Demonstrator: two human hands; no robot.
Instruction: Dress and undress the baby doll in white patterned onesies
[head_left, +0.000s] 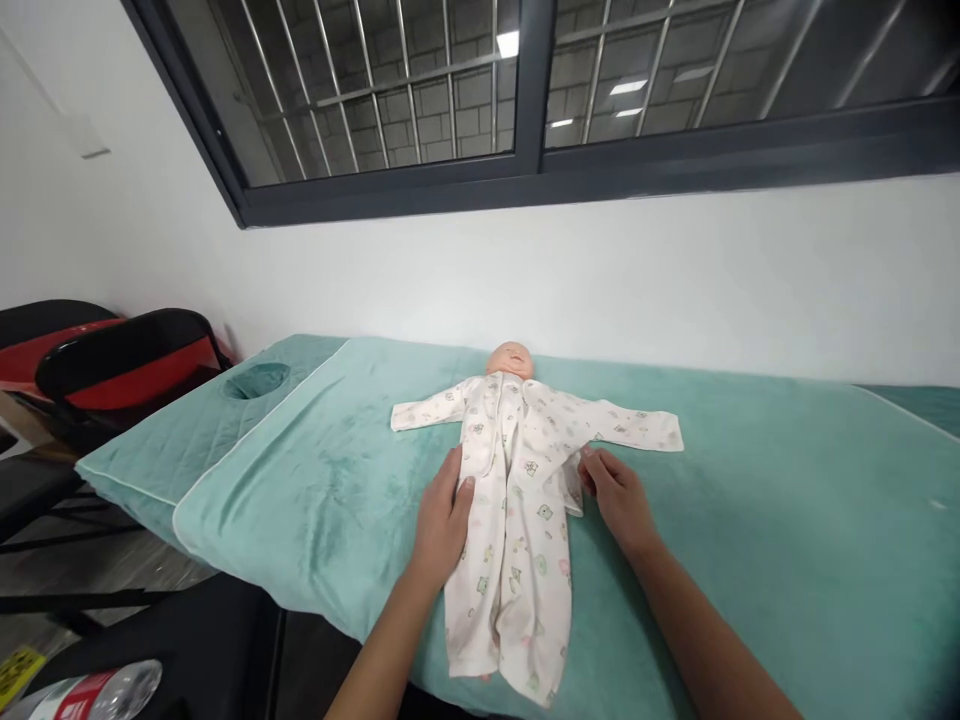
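A baby doll lies on its back on the bed, its bald head nearest the wall. It is dressed in a white top with small printed figures, both sleeves spread out sideways, and matching white pants. My left hand rests against the left side of the clothes at waist height, fingers stretched out and thumb apart. On the other side, my right hand has thumb and fingers pinched together at the edge of the top, just below the sleeve. The cloth there is pulled slightly outward.
A teal cover spreads over the bed, which has a round face hole at its left end. Black and red chairs stand at left. A plastic bottle lies on a black seat. Behind are a white wall and window.
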